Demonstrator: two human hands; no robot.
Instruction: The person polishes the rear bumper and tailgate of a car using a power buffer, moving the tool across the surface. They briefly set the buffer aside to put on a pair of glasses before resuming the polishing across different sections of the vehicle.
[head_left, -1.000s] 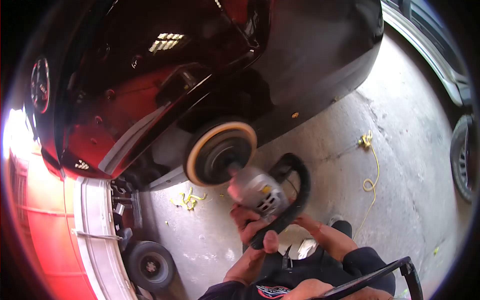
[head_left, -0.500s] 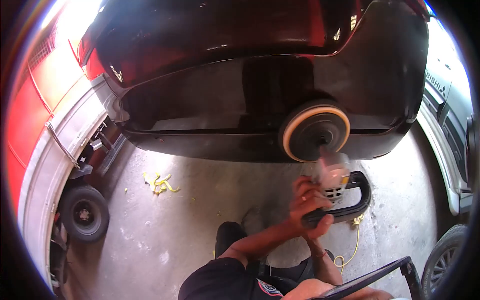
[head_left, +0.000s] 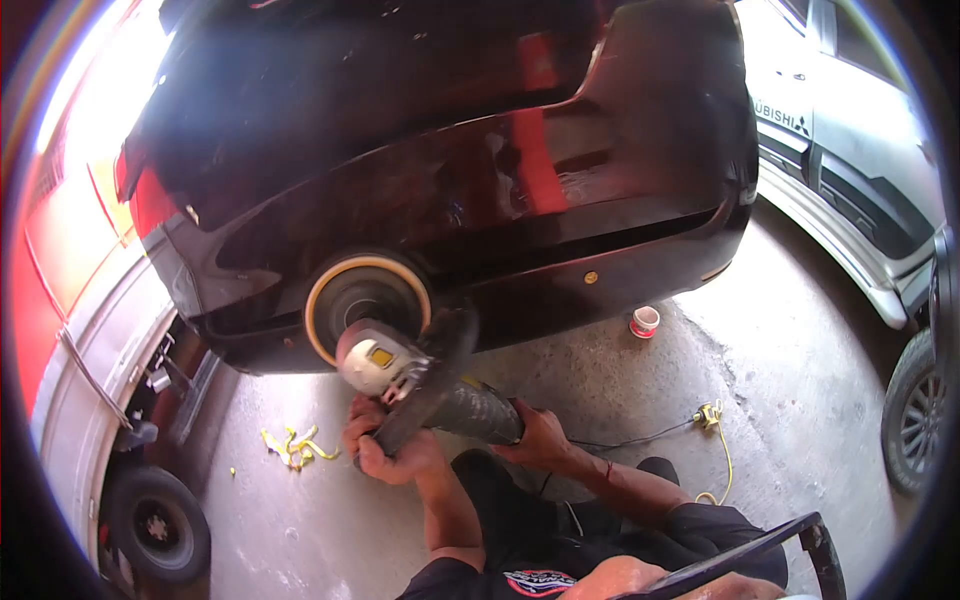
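Note:
A polisher (head_left: 470,410) with a pale head and a dark body is held between my two hands. My left hand (head_left: 390,447) is wrapped round its black loop handle (head_left: 410,420). Round the rear of its body, my right hand (head_left: 540,440) is closed. The round pad (head_left: 365,295), dark with an orange rim, lies against the lower left of a dark, glossy car's rear bumper (head_left: 520,300). Blur on the pad hides its detail. From the polisher's rear, a dark cord (head_left: 640,437) runs to a yellow plug connection (head_left: 708,414) on the floor.
A small open tub (head_left: 645,321) stands on the concrete floor (head_left: 300,530) below the bumper. Crumpled yellow tape strips (head_left: 298,448) lie at left. A truck wheel (head_left: 158,535) is at the left side, and a silver vehicle (head_left: 860,160) is parked at right.
The polisher and both hands have moved left along the bumper, from its right part to its left. My view has shifted too, and the tub and dark cord now show.

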